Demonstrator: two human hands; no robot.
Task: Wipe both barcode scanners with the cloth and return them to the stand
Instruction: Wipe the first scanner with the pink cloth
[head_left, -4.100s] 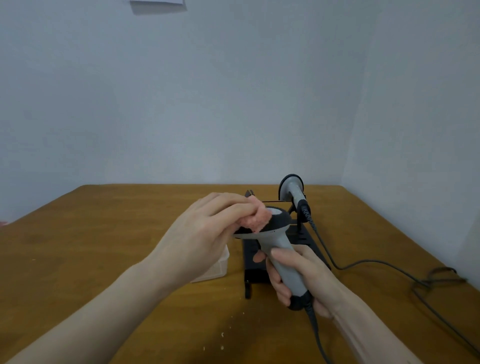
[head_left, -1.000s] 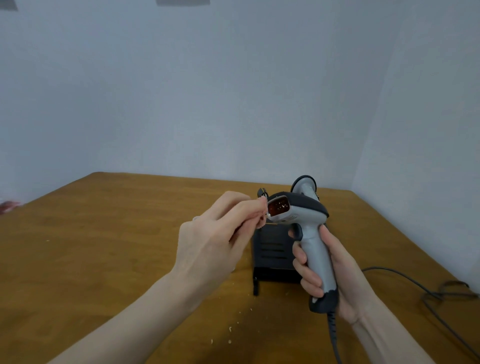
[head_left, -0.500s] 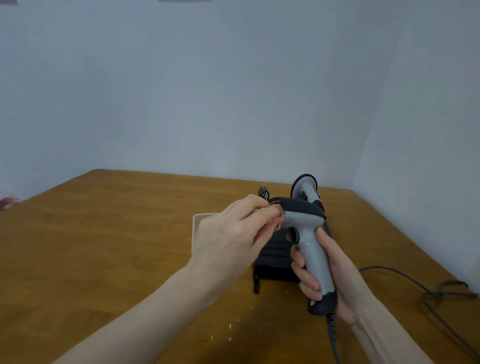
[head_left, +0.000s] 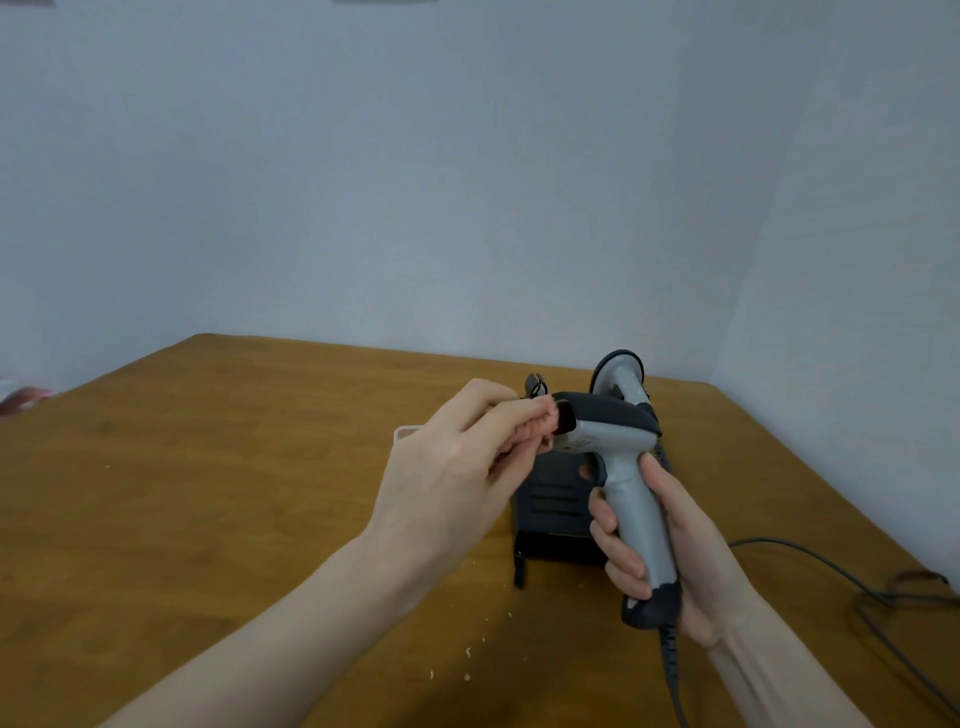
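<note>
Our left hand (head_left: 457, 467) pinches a small pink fuzzy cloth (head_left: 537, 428) against the dark window of the grey-and-black pistol-grip barcode scanner (head_left: 621, 467); our right hand (head_left: 670, 551) wraps its handle, upright above the brown wooden table (head_left: 208, 493). Behind stands the black slotted stand (head_left: 550, 499), holding the second grey scanner (head_left: 621, 376). We judge the wiping step underway; next we turn the scanner to reach unwiped faces.

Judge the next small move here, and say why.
Probably rub the pink cloth, pinched in the left hand, across the scanner window it touches; the right hand grips the handle, and the second scanner waits in the stand.
</note>
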